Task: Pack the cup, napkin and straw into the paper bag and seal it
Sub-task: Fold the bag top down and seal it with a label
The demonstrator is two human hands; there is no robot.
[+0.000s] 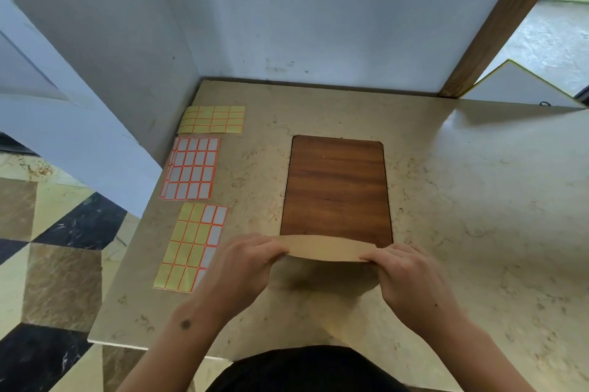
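A tan paper bag [328, 249] stands at the near edge of a brown wooden board [336, 187]. Its top strip is bent over toward the far side. My left hand [242, 264] pinches the left end of that folded strip. My right hand [411, 283] pinches the right end. The bag's body is mostly hidden below the fold and between my hands. No cup, napkin or straw shows outside the bag.
Three sheets of label stickers lie along the left of the beige stone counter [478, 200]: a yellow sheet [212, 119], a white and orange sheet [192, 168] and a mixed sheet [192, 246]. A white wall stands behind. The counter's left edge drops to a tiled floor.
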